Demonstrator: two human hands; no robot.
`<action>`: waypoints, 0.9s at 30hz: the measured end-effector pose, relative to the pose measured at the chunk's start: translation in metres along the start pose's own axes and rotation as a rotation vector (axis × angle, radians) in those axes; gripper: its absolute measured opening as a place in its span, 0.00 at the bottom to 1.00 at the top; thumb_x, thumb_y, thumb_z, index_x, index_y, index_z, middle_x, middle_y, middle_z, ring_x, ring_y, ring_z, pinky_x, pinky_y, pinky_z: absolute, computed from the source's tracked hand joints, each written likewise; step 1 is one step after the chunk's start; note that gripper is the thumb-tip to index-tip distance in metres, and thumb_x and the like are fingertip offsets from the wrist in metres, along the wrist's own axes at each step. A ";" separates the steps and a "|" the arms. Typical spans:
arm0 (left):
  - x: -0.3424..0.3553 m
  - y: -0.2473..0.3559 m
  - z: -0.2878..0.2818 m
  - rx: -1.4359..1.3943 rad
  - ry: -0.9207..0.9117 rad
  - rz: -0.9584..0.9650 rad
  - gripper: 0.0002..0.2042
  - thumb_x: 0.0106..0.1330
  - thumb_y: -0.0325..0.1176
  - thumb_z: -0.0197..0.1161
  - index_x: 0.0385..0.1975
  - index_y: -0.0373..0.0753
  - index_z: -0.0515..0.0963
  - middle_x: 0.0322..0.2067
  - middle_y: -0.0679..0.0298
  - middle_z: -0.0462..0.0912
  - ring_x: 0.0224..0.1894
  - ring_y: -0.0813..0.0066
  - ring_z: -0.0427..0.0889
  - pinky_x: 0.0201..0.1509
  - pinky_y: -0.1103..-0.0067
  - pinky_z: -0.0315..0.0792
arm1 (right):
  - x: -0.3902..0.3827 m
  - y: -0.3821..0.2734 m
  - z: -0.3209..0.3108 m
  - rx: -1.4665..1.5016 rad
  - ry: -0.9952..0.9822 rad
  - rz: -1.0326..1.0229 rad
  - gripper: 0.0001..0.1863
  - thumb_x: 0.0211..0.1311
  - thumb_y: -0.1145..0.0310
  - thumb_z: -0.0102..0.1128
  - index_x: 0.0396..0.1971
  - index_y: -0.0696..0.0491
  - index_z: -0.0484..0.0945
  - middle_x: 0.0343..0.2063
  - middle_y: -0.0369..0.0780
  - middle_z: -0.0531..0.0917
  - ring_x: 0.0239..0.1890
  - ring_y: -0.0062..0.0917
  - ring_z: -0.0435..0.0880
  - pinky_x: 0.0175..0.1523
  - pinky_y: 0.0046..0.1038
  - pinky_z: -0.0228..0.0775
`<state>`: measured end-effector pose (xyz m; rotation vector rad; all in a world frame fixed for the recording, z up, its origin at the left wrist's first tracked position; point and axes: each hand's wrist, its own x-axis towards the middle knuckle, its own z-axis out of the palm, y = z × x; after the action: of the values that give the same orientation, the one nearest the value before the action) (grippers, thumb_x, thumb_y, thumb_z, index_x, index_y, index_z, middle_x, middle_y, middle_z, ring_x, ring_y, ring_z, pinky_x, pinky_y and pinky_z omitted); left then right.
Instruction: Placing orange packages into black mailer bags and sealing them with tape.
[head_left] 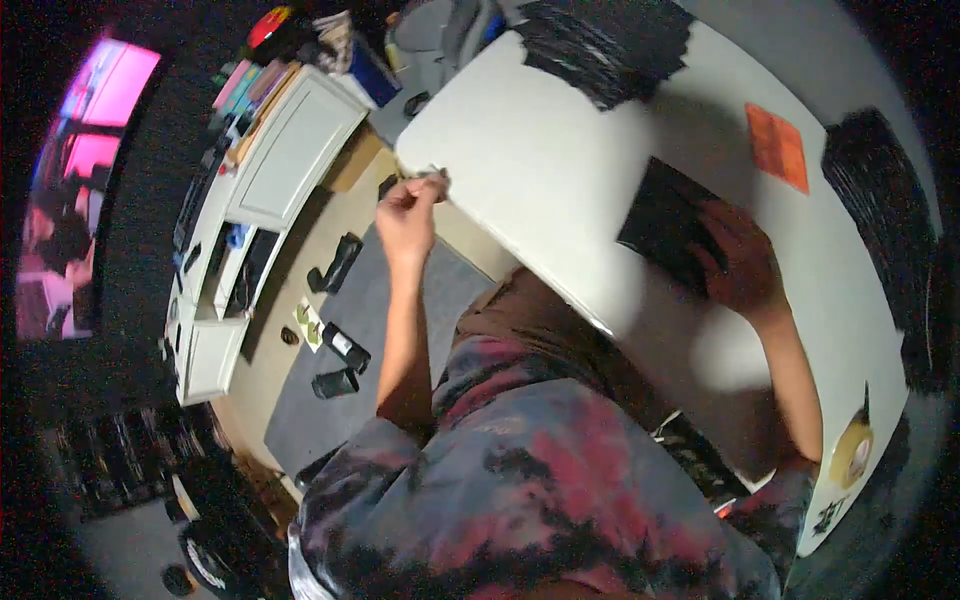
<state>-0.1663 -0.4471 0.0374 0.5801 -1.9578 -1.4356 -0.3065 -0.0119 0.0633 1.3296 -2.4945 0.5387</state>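
Note:
My right hand [748, 262] is at the right end of a flat black rectangular piece [655, 215] over the white table [530, 150]. Its fingers reach across the piece and grip it; the shadow makes the fingertips hard to see. My left hand [408, 212] is raised by the table's left edge with thumb and fingers pinched together. Something small and greyish shows at the fingertips, too small to name. Beyond the right hand lies a flat orange rectangular piece [778, 148].
Black flat pieces are heaped at the table's far end [605, 45] and in a pile [880, 220] along its right side. A tape roll [852, 455] lies near the right corner. To the left are a white cabinet [285, 155] and black items on a grey mat [385, 300].

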 end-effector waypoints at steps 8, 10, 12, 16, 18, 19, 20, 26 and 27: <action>-0.004 0.118 0.046 -0.162 -0.439 0.290 0.09 0.69 0.31 0.70 0.42 0.35 0.80 0.39 0.65 0.84 0.42 0.79 0.81 0.45 0.81 0.73 | 0.002 -0.007 -0.002 0.063 0.033 -0.008 0.22 0.56 0.69 0.71 0.51 0.57 0.82 0.55 0.48 0.81 0.60 0.45 0.79 0.66 0.42 0.73; -0.007 0.135 0.084 -0.255 -0.662 0.403 0.14 0.66 0.30 0.72 0.48 0.37 0.77 0.43 0.65 0.82 0.45 0.79 0.80 0.45 0.80 0.73 | -0.001 -0.002 0.005 0.064 0.043 0.000 0.22 0.55 0.69 0.72 0.51 0.56 0.82 0.55 0.48 0.81 0.60 0.46 0.79 0.65 0.43 0.73; 0.000 0.142 0.120 -0.115 -0.850 0.612 0.19 0.62 0.31 0.75 0.50 0.39 0.75 0.46 0.64 0.82 0.45 0.75 0.81 0.44 0.76 0.75 | 0.000 -0.005 -0.001 0.059 0.047 0.002 0.22 0.55 0.69 0.72 0.51 0.55 0.82 0.54 0.48 0.81 0.60 0.46 0.79 0.65 0.43 0.74; 0.011 0.128 0.202 -0.140 -1.039 0.902 0.26 0.56 0.33 0.79 0.52 0.39 0.72 0.48 0.62 0.80 0.49 0.68 0.81 0.48 0.73 0.76 | 0.001 -0.021 -0.028 0.080 -0.038 0.164 0.20 0.56 0.67 0.70 0.49 0.58 0.82 0.50 0.49 0.82 0.56 0.46 0.79 0.66 0.42 0.72; 0.010 0.120 0.239 -0.204 -1.156 0.973 0.30 0.54 0.31 0.80 0.54 0.39 0.69 0.50 0.60 0.79 0.52 0.68 0.79 0.51 0.72 0.75 | -0.007 -0.022 -0.039 0.028 -0.042 0.178 0.21 0.56 0.66 0.71 0.48 0.59 0.83 0.49 0.49 0.83 0.56 0.46 0.80 0.66 0.40 0.72; 0.005 0.118 0.254 -0.270 -1.224 0.919 0.33 0.54 0.32 0.80 0.57 0.40 0.67 0.50 0.61 0.79 0.52 0.67 0.80 0.51 0.71 0.75 | -0.011 -0.025 -0.048 0.052 -0.081 0.262 0.21 0.55 0.66 0.73 0.48 0.60 0.84 0.48 0.49 0.83 0.55 0.47 0.81 0.65 0.41 0.73; 0.001 0.116 0.269 -0.340 -1.297 0.869 0.36 0.53 0.32 0.81 0.59 0.41 0.65 0.51 0.61 0.79 0.52 0.66 0.80 0.51 0.69 0.75 | -0.018 -0.026 -0.050 0.029 -0.080 0.300 0.21 0.55 0.66 0.73 0.48 0.60 0.84 0.48 0.49 0.83 0.55 0.47 0.81 0.65 0.41 0.73; -0.031 0.083 0.301 -0.366 -1.555 0.730 0.37 0.52 0.30 0.80 0.61 0.41 0.63 0.54 0.63 0.75 0.58 0.70 0.76 0.58 0.69 0.70 | -0.043 -0.046 -0.056 0.029 0.025 0.561 0.21 0.55 0.70 0.73 0.49 0.61 0.82 0.50 0.50 0.84 0.52 0.47 0.84 0.62 0.39 0.76; -0.033 0.087 0.301 -0.398 -1.569 0.736 0.38 0.52 0.29 0.80 0.60 0.41 0.63 0.54 0.63 0.74 0.60 0.70 0.75 0.60 0.69 0.67 | -0.048 -0.049 -0.055 0.129 0.098 0.620 0.24 0.55 0.72 0.73 0.53 0.61 0.79 0.50 0.51 0.84 0.53 0.47 0.84 0.62 0.39 0.76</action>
<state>-0.3561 -0.1961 0.0510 -1.7727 -2.2183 -1.7482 -0.2364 0.0222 0.1033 0.5141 -2.8013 0.8754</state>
